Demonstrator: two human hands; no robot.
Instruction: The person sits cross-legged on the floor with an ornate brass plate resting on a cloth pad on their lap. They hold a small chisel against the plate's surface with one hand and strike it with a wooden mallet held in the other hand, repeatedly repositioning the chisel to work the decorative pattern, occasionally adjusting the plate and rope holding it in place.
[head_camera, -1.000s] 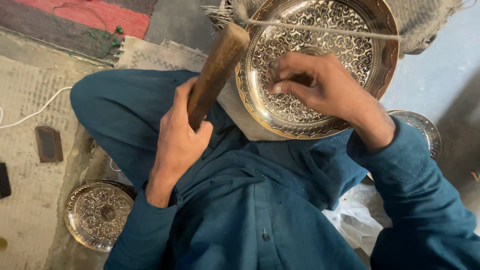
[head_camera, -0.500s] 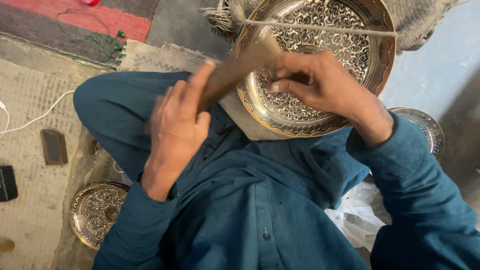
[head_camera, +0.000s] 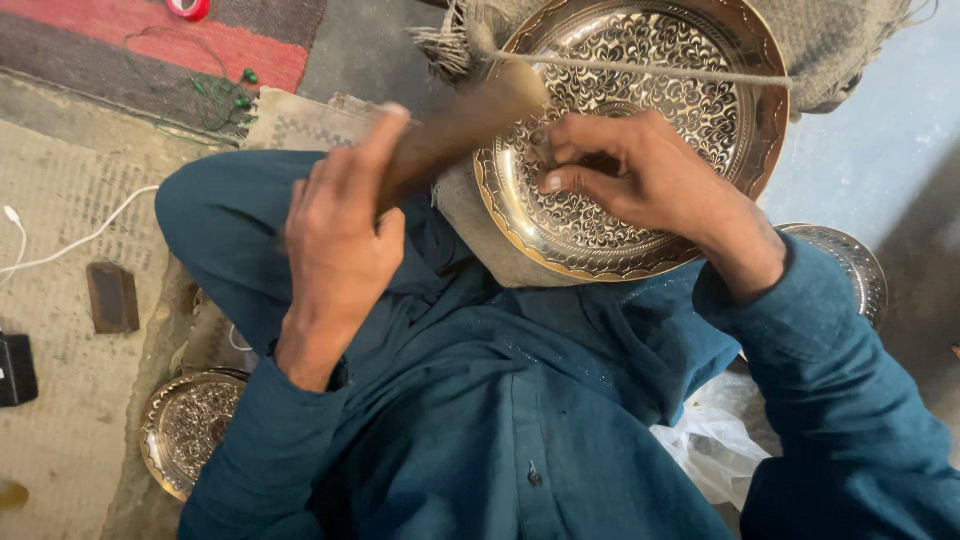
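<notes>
A: What do the hands have?

B: The left hand (head_camera: 335, 245) is wrapped around the handle of a brown wooden mallet (head_camera: 455, 125), fingers pressed shut on it, its blurred head just above the rim of a large round brass tray with a dense engraved scroll pattern (head_camera: 690, 90). The tray leans on the lap, propped against grey cloth, with a thin cord (head_camera: 650, 70) stretched across its face.

A: And the right hand?

B: The right hand (head_camera: 640, 180) lies on the tray's engraved face, fingertips bunched together as if pinching a small tool; the tool itself is hidden, so I cannot tell what it pinches.

A: What could go wrong?

B: My guess: the mallet head hangs close to those fingers, so a stray blow could catch a knuckle, or slip and mar the pattern. The tray only leans, so it might shift.

A: Any packages or labels?

B: None legible. A small engraved brass plate (head_camera: 185, 430) lies on the mat at lower left, a silvery one (head_camera: 850, 265) behind the right forearm, white crumpled plastic (head_camera: 715, 440) under that arm, a dark flat block (head_camera: 112, 297) and a white cable (head_camera: 75, 240) at left.
</notes>
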